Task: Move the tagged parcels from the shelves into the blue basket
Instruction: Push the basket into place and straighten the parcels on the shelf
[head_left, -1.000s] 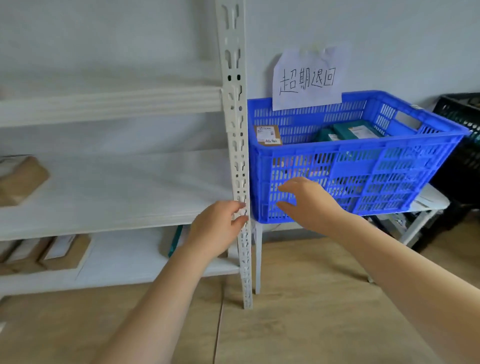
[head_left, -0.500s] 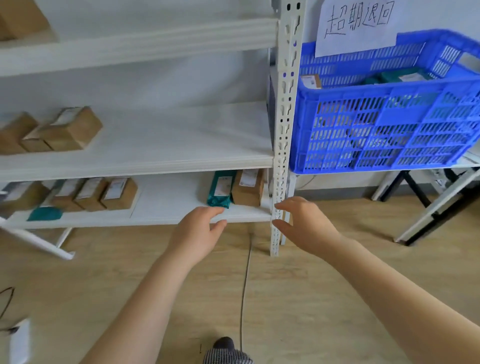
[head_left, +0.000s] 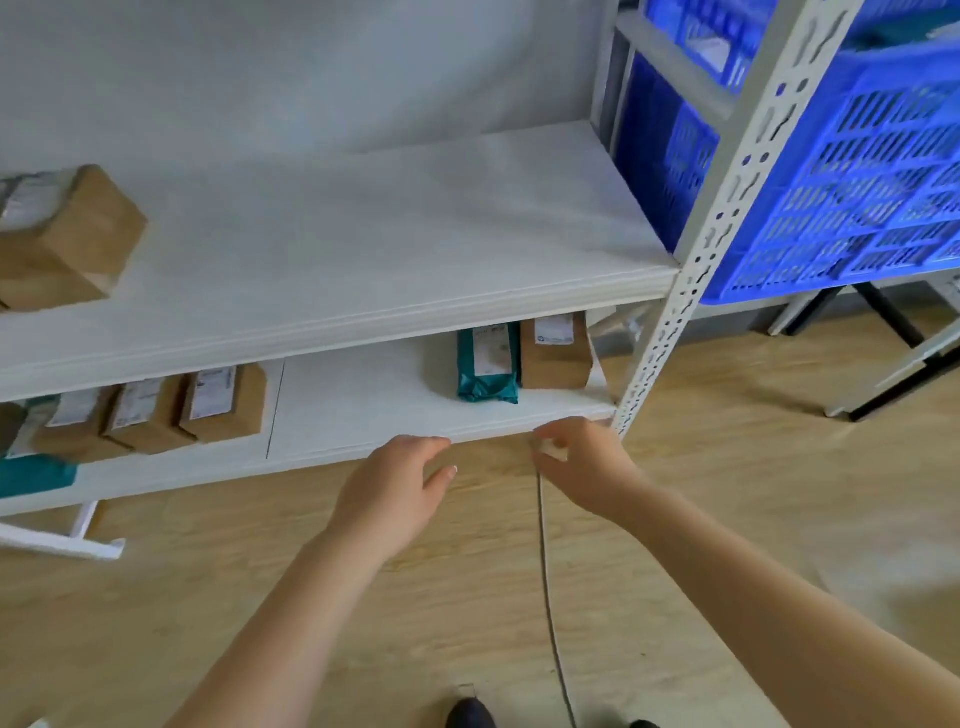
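Observation:
A teal bag parcel (head_left: 487, 365) with a white label lies on the bottom shelf (head_left: 358, 410), right beside a brown box parcel (head_left: 555, 353) with a label. My left hand (head_left: 397, 486) hovers open just in front of the shelf's front edge, holding nothing. My right hand (head_left: 582, 462) is also open, its fingers loosely bent near the edge, below the brown box. The blue basket (head_left: 852, 171) stands at the upper right behind the shelf post, with parcels inside, partly cut off.
Three labelled brown boxes (head_left: 156, 408) and a teal bag (head_left: 31, 475) sit at the left of the bottom shelf. A larger brown box (head_left: 67, 239) is on the middle shelf. The white perforated post (head_left: 722, 208) stands between shelf and basket. A thin cable (head_left: 550, 597) runs across the wooden floor.
The view has dropped and moved closer to the bottom shelf. Both hands came down from the post and basket to the bottom shelf's front edge, toward the teal and brown parcels.

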